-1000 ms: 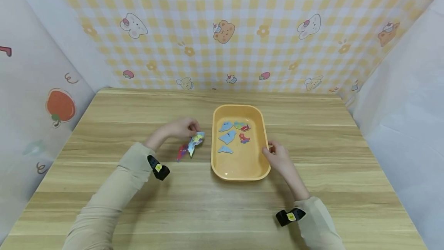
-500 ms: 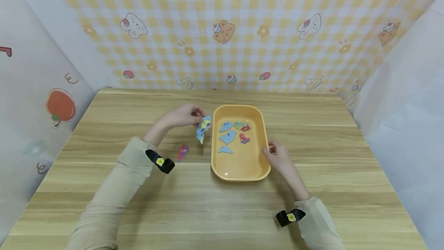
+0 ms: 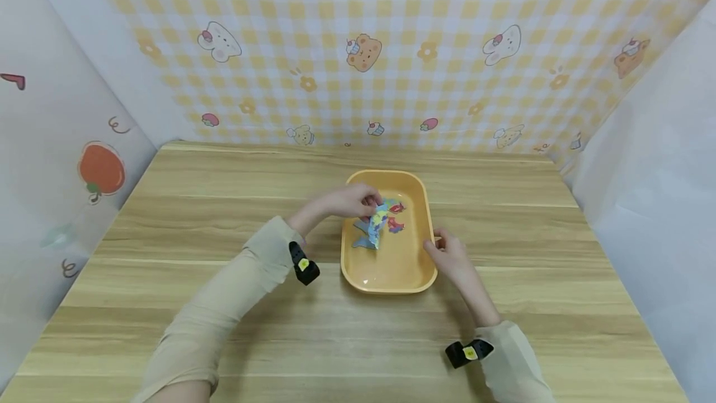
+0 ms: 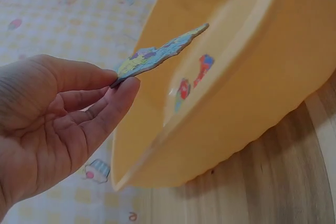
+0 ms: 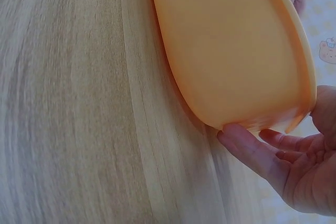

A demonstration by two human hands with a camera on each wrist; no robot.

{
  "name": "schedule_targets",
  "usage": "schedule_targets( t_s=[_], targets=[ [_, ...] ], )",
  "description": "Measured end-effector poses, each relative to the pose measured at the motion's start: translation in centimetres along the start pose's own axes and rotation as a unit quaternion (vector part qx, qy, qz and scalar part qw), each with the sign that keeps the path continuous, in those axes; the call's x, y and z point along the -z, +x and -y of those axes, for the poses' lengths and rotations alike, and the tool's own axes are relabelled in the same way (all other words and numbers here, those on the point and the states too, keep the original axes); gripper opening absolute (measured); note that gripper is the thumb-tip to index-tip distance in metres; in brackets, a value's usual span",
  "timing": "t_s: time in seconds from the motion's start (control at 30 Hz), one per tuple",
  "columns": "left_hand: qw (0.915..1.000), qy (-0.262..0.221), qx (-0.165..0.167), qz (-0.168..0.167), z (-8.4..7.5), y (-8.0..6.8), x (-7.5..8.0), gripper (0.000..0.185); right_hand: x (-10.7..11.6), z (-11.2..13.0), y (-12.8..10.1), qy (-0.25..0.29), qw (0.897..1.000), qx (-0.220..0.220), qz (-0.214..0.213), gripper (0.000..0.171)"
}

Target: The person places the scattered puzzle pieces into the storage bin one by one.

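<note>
My left hand (image 3: 349, 201) pinches a thin flat cutout piece (image 4: 163, 53), blue with yellow and purple patches and an irregular edge, between thumb and fingers. It is over the left part of an orange plastic tray (image 3: 391, 273). Inside the tray lie several similar cutouts: a red one (image 3: 395, 224), a red-and-green one (image 3: 396, 208) and blue ones (image 3: 362, 243), partly covered by the held piece and the hand. At the tray's right side, my right hand (image 3: 449, 257) grips the rim, its fingers against the outer wall (image 5: 220, 51) in the right wrist view.
The tray stands on a wood-grain table (image 3: 235, 179). A yellow-checked cloth (image 3: 330, 79) with cartoon prints hangs behind, and pale sheets (image 3: 643, 160) line the sides. Each wrist wears a small black camera (image 3: 304, 269).
My left hand has lifted the blue-yellow piece off the table and carried it right, over the tray. The red-purple piece left on the table is now hidden by the arm. The right hand stays put.
</note>
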State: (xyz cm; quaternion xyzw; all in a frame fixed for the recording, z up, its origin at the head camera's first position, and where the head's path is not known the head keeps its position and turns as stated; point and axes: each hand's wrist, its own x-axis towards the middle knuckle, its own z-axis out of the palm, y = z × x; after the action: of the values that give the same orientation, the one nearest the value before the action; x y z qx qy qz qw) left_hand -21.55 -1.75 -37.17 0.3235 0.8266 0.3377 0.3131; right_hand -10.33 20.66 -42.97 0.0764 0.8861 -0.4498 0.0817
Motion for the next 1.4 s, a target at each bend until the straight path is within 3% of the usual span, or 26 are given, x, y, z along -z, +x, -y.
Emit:
schedule_targets(
  t_s=[0.23,0.4,0.7,1.17,1.4],
  targets=[
    [0.9967,0.048,0.028,0.059,-1.0,2.2,-1.2,0.034,0.0,-0.1,0.1,-0.002,1.000,0.011,-0.005,0.033],
    [0.9916,0.084,0.027,0.094,-1.3,3.5,-1.9,0.038,0.0,-0.1,-0.1,0.000,1.000,0.007,0.002,0.034],
    [0.9832,0.109,0.044,0.139,-2.0,4.5,-3.4,0.038,-0.2,-0.3,-0.1,0.002,1.000,0.003,0.004,0.035],
    [0.9811,0.109,0.059,0.149,-1.9,4.6,-4.4,0.031,-0.2,-0.2,-0.1,-0.004,1.000,0.004,-0.009,0.035],
    [0.9871,0.085,0.035,0.131,-1.6,3.6,-3.9,0.034,-0.2,0.0,-0.2,-0.007,1.000,0.002,-0.011,0.034]
  ],
)
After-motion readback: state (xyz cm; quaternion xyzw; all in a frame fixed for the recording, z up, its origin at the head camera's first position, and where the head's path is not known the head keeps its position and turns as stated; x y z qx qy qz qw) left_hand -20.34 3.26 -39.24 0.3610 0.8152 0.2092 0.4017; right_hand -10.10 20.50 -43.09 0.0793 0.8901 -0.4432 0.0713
